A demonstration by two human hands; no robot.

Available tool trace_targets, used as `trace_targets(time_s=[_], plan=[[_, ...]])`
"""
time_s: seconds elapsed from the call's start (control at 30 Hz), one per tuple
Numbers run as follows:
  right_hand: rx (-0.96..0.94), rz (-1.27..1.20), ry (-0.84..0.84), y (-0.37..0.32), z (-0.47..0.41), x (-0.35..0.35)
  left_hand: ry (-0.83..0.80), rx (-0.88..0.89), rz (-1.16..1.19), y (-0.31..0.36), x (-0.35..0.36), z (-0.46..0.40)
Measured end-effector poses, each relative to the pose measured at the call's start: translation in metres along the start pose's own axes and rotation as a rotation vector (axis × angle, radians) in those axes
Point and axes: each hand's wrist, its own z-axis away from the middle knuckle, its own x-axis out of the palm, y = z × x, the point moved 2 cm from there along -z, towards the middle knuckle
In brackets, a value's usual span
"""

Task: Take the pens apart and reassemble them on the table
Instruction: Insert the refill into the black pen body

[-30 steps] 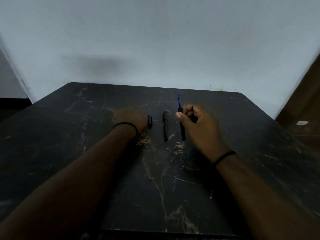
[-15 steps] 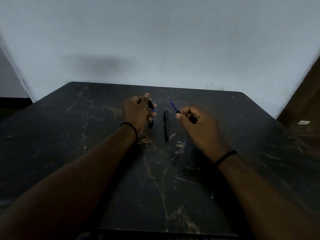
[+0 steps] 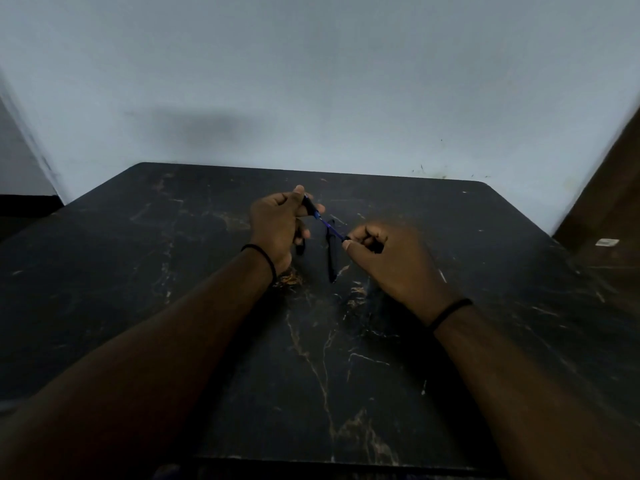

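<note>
My left hand (image 3: 277,225) grips a short black pen piece (image 3: 309,205) between thumb and fingers, held above the dark table (image 3: 173,306). My right hand (image 3: 388,258) pinches the black pen body, most of it hidden in the fist. A thin blue refill (image 3: 329,227) sticks out of it and points up-left, its tip meeting the piece in my left hand. A whole black pen (image 3: 331,252) lies on the table between my hands. A small black cap (image 3: 300,247) lies just right of my left wrist.
The table is black with pale marble veins and ends at a light wall (image 3: 311,81) close behind the hands. A dark wooden surface (image 3: 609,216) stands at the right. Both wrists wear thin black bands.
My left hand lifted off the table holding a black pen piece and moved right. My right hand tilted the refill from upright toward the left until it met that piece.
</note>
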Motion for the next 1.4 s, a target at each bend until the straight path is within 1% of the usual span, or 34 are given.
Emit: trace_targets(time_s=[0.5,0.7,0.87,1.03,1.13,1.4], plan=[[0.003,0.021,-0.002,-0.001,-0.001,0.002,-0.013,0.01,-0.037,-0.002,0.01,0.007],[-0.004,0.015,0.043,0.011,-0.007,0.007,0.026,-0.007,-0.053,-0.004,0.01,0.005],[-0.009,0.004,0.039,0.015,-0.008,0.009,0.049,-0.007,-0.054,-0.005,0.011,0.006],[-0.001,0.014,0.041,0.018,-0.008,0.009,0.032,-0.01,-0.066,-0.007,0.013,0.008],[0.013,0.033,0.076,0.019,-0.009,0.009,0.014,-0.012,-0.07,-0.009,0.016,0.01],[0.0,0.067,0.124,0.014,-0.008,0.002,-0.085,0.0,-0.051,-0.011,0.021,0.012]])
